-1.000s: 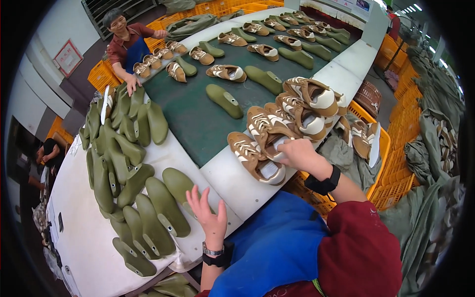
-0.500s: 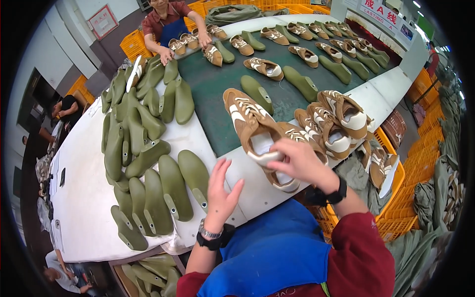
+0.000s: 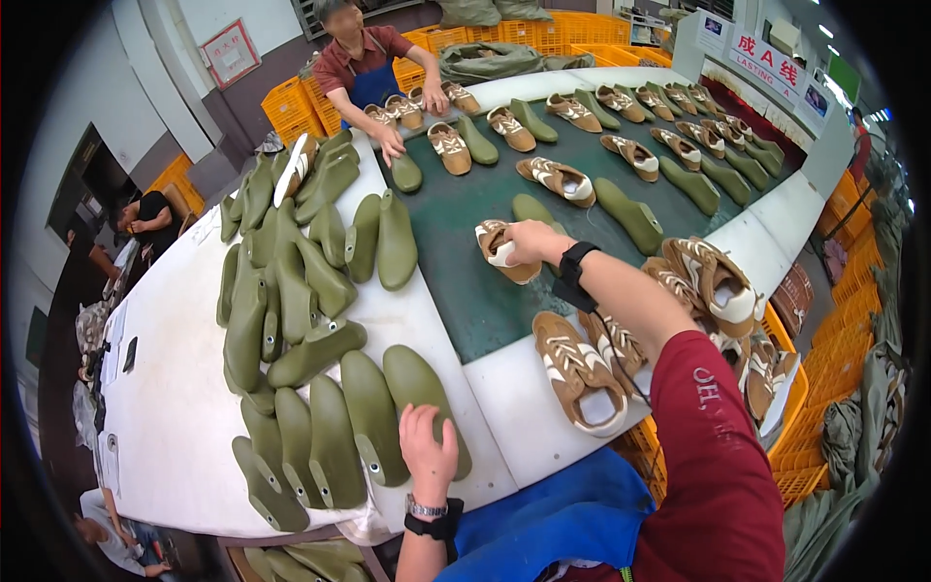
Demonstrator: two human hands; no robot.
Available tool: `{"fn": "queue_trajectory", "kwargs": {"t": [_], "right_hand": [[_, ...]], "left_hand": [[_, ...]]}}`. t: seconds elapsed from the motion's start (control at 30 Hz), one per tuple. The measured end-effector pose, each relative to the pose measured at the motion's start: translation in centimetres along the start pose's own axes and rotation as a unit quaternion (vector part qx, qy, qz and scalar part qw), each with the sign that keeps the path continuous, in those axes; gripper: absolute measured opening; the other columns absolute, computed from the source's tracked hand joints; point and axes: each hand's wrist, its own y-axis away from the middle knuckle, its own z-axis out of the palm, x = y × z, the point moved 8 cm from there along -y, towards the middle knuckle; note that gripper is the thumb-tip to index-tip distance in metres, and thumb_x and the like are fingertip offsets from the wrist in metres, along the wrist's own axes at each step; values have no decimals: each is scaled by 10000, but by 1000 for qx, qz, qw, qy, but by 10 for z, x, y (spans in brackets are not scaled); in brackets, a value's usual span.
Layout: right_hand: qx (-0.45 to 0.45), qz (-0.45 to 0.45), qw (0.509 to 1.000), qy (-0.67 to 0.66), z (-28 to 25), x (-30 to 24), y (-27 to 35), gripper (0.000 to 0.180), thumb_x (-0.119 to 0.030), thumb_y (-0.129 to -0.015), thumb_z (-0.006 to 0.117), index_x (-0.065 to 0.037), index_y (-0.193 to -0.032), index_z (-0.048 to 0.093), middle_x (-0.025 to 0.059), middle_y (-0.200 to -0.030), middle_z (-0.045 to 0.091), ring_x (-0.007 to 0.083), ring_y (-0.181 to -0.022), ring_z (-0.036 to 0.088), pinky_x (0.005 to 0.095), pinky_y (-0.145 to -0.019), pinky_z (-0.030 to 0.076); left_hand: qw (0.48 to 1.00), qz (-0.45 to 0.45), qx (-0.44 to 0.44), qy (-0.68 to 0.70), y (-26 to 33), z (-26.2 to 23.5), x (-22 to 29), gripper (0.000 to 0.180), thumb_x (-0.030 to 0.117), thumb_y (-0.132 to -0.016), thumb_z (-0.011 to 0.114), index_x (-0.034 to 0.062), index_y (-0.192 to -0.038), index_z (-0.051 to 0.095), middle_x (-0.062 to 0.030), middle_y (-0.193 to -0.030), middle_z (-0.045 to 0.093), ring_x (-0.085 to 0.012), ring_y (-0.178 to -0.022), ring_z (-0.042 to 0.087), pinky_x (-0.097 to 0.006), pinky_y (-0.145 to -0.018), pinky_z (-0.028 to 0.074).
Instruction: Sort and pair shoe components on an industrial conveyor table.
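Observation:
My right hand (image 3: 533, 242) reaches out over the dark green belt (image 3: 465, 291) and grips a brown and white shoe upper (image 3: 499, 250), holding it just above the belt. Next to it lies an olive green shoe last (image 3: 531, 208). My left hand (image 3: 428, 452) rests flat on the heel end of an olive green shoe last (image 3: 423, 398) at the near edge of the white table (image 3: 175, 407). Beside my right forearm lies a pile of brown and white shoe uppers (image 3: 582, 369).
Many green lasts (image 3: 291, 291) lie heaped on the white table at left. Shoe uppers and lasts (image 3: 621, 145) run in rows along the belt. A person in a blue apron (image 3: 364, 68) works at the far end. Orange crates (image 3: 805, 407) stand at right.
My right hand has carried a shoe upper from the pile out over the belt. My left hand has dropped from mid-air onto a green last.

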Motion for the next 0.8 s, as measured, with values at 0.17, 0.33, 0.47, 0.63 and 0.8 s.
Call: {"fn": "queue_trajectory", "kwargs": {"t": [0.17, 0.33, 0.47, 0.63, 0.8], "right_hand": [[204, 97, 968, -108, -2, 30, -32, 441, -156, -720, 681, -118, -1148, 582, 160, -1066, 628, 307, -1005, 596, 385, -852, 485], [112, -7, 989, -94, 7, -9, -14, 424, -21, -729, 532, -119, -1135, 599, 177, -1089, 611, 326, -1033, 576, 409, -874, 465], [79, -110, 986, -94, -34, -55, 79, 382, -129, -779, 551, -117, -1160, 583, 154, -1047, 633, 337, -998, 587, 438, -827, 478], [-38, -332, 886, -320, -69, -91, 295, 331, -134, -872, 589, -60, -1192, 551, 142, -1016, 632, 260, -913, 623, 339, -801, 496], [79, 66, 769, -630, 26, 116, 422, 301, -106, -894, 574, 25, -1163, 546, 93, -1017, 649, 135, -884, 619, 271, -774, 502]], "left_hand": [[1000, -9, 0, 4, 2, 0, -3, 243, 76, -737, 629, 12, -969, 593, -148, -1027, 585, -378, -1096, 490, -438, -956, 386], [1000, -9, 5, 19, 5, -1, -2, 220, 60, -741, 620, 8, -952, 588, -151, -1020, 587, -388, -1097, 487, -447, -959, 382], [999, 16, -9, 39, 3, 9, -4, 206, 52, -751, 610, 4, -949, 581, -160, -1021, 583, -400, -1099, 479, -452, -973, 363], [999, -2, -11, 34, 6, 9, -31, 178, 44, -768, 598, -6, -939, 594, -183, -1040, 579, -373, -1069, 503, -441, -968, 367], [998, -16, -63, 16, 1, 15, -20, 197, 71, -825, 567, -35, -990, 588, -185, -1099, 566, -362, -1132, 481, -434, -988, 349]]}}
